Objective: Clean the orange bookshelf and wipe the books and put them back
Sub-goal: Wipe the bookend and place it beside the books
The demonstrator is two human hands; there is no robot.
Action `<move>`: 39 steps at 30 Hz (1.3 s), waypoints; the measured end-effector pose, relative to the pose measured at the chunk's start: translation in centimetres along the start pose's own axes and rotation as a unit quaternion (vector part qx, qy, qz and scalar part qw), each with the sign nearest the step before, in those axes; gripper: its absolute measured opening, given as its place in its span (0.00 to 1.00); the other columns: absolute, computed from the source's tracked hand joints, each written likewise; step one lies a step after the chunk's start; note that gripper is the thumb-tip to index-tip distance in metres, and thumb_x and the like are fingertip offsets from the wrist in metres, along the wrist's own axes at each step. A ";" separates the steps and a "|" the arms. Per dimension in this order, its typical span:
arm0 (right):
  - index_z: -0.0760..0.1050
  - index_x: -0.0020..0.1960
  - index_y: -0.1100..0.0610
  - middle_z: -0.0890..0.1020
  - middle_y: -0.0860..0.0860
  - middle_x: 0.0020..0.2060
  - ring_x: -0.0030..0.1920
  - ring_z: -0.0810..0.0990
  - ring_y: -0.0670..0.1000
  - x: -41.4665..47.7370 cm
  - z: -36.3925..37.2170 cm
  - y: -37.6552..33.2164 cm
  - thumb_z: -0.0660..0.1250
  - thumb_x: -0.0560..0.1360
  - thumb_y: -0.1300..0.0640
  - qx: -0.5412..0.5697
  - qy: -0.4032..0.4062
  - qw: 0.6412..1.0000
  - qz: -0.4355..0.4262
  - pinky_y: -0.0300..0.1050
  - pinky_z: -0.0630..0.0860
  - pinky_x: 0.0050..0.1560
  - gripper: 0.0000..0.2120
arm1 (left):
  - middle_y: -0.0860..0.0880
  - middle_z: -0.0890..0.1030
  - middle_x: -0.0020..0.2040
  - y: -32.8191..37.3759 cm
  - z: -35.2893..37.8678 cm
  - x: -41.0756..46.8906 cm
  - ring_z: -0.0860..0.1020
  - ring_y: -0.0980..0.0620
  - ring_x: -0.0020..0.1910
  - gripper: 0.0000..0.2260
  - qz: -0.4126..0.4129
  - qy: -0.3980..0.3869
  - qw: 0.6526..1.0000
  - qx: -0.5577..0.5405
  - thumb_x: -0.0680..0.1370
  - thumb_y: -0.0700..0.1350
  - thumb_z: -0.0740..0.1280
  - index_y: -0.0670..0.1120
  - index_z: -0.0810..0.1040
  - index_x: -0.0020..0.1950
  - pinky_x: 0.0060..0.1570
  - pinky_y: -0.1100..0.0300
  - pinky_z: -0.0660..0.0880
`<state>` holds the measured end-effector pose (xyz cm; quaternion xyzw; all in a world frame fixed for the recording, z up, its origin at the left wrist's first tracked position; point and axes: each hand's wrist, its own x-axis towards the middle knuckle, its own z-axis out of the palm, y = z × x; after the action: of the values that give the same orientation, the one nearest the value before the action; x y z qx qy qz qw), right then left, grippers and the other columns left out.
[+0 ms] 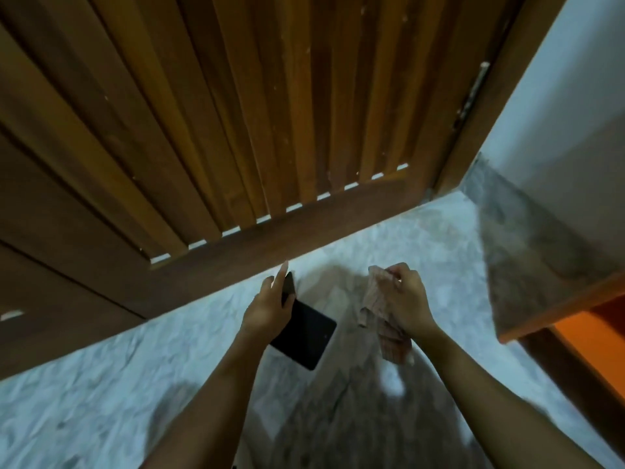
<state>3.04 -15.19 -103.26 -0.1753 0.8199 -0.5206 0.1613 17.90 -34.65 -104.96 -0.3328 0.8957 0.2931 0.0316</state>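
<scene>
My left hand (pixel 270 304) holds a thin black book (pixel 306 333) by its upper edge, with the forefinger pointing up toward the door. My right hand (pixel 404 294) is closed on a crumpled checked cloth (pixel 382 316) that hangs down below the fist. Both hands are out in front of me over the floor, a short gap apart. The orange bookshelf (pixel 588 333) shows only as a corner at the right edge, with its orange side and a dusty top. No other books are in view.
A brown slatted wooden door (pixel 236 113) fills the upper left, with its bottom rail close above my left hand. A pale marbled floor (pixel 101 384) lies below. A white wall (pixel 575 96) stands at the right behind the shelf.
</scene>
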 end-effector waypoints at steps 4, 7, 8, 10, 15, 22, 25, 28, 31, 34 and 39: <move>0.72 0.46 0.65 0.73 0.59 0.34 0.30 0.71 0.47 -0.4 2.1 3.4 0.63 0.78 0.63 -0.055 -0.020 0.998 0.006 0.29 0.66 0.28 0.05 | 0.43 0.71 0.69 -1.7 1.3 0.2 0.74 0.46 0.62 0.23 -0.003 -0.004 0.999 0.054 0.83 0.46 0.52 0.53 0.48 0.77 0.64 0.56 0.68; 0.71 0.47 0.63 0.75 0.62 0.37 0.32 0.71 0.48 -1.2 2.5 4.3 0.63 0.78 0.64 -0.055 -0.038 0.998 0.006 0.30 0.66 0.31 0.03 | 0.40 0.72 0.69 -1.6 1.2 0.2 0.74 0.42 0.63 0.24 0.000 -0.019 0.998 0.060 0.83 0.45 0.52 0.55 0.47 0.77 0.65 0.51 0.69; 0.71 0.47 0.64 0.75 0.63 0.36 0.31 0.71 0.47 -1.3 2.3 3.9 0.63 0.77 0.64 -0.049 -0.040 0.998 0.005 0.31 0.66 0.30 0.03 | 0.38 0.76 0.63 -1.2 1.0 0.2 0.77 0.40 0.58 0.26 0.008 -0.027 0.998 0.062 0.82 0.42 0.53 0.56 0.47 0.77 0.59 0.49 0.73; 0.72 0.46 0.65 0.76 0.62 0.35 0.30 0.71 0.45 -1.3 1.4 2.6 0.65 0.77 0.64 -0.035 -0.038 0.999 0.009 0.32 0.66 0.29 0.04 | 0.37 0.80 0.56 0.2 0.0 0.0 0.80 0.37 0.51 0.25 0.025 -0.020 0.999 0.041 0.82 0.42 0.54 0.55 0.50 0.77 0.52 0.47 0.76; 0.77 0.43 0.58 0.79 0.50 0.39 0.40 0.76 0.46 -0.9 -3.5 -2.4 0.68 0.74 0.63 -0.064 -0.005 0.997 -0.040 0.27 0.69 0.37 0.03 | 0.40 0.73 0.67 6.7 -3.5 -1.2 0.78 0.54 0.58 0.31 0.069 0.015 0.974 -0.217 0.78 0.64 0.47 0.49 0.58 0.76 0.63 0.56 0.69; 0.82 0.48 0.56 0.79 0.52 0.46 0.48 0.77 0.52 -1.5 -12.2 -9.1 0.68 0.74 0.62 -0.212 0.106 0.963 -0.127 0.35 0.64 0.45 0.06 | 0.52 0.71 0.44 16.3 -8.2 -5.3 0.71 0.58 0.42 0.20 0.257 0.061 0.926 -0.271 0.83 0.48 0.52 0.68 0.58 0.72 0.48 0.54 0.71; 0.82 0.50 0.56 0.80 0.53 0.48 0.50 0.77 0.53 -3.2 -15.1 -11.2 0.67 0.75 0.60 -0.296 0.138 0.928 -0.180 0.41 0.67 0.46 0.07 | 0.51 0.67 0.47 19.4 -9.3 -7.6 0.67 0.54 0.46 0.19 0.318 0.078 0.901 -0.283 0.83 0.49 0.53 0.70 0.59 0.70 0.47 0.55 0.68; 0.82 0.48 0.57 0.80 0.54 0.45 0.48 0.76 0.58 -4.6 -17.1 -12.1 0.66 0.74 0.61 -0.351 0.160 0.890 -0.242 0.46 0.71 0.44 0.06 | 0.54 0.68 0.43 21.8 -9.9 -9.8 0.67 0.56 0.42 0.19 0.346 0.113 0.881 -0.302 0.83 0.48 0.55 0.69 0.62 0.69 0.47 0.57 0.66; 0.81 0.46 0.58 0.79 0.54 0.44 0.46 0.73 0.59 -6.2 -18.1 -12.1 0.65 0.73 0.65 -0.395 0.164 0.865 -0.263 0.50 0.73 0.41 0.07 | 0.55 0.71 0.43 23.7 -10.3 -11.7 0.69 0.56 0.41 0.17 0.347 0.140 0.875 -0.306 0.82 0.48 0.55 0.63 0.63 0.70 0.47 0.57 0.68; 0.80 0.44 0.59 0.79 0.54 0.43 0.44 0.74 0.59 -7.7 -18.3 -11.2 0.67 0.71 0.66 -0.409 0.172 0.852 -0.276 0.51 0.74 0.39 0.06 | 0.55 0.77 0.49 24.7 -10.4 -13.4 0.74 0.59 0.46 0.16 0.349 0.154 0.869 -0.314 0.82 0.46 0.57 0.55 0.70 0.70 0.52 0.60 0.73; 0.79 0.43 0.58 0.79 0.55 0.40 0.41 0.75 0.60 -10.0 -16.3 -8.5 0.68 0.72 0.63 -0.396 0.152 0.855 -0.297 0.52 0.74 0.39 0.03 | 0.63 0.75 0.56 25.3 -9.6 -15.3 0.73 0.67 0.56 0.15 0.341 0.173 0.872 -0.304 0.82 0.44 0.58 0.52 0.71 0.69 0.57 0.64 0.73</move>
<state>5.60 -1.05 -88.09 -0.3784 0.8799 -0.1951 -0.2112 15.59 -15.69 -80.38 -0.0450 0.8113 0.4815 -0.3286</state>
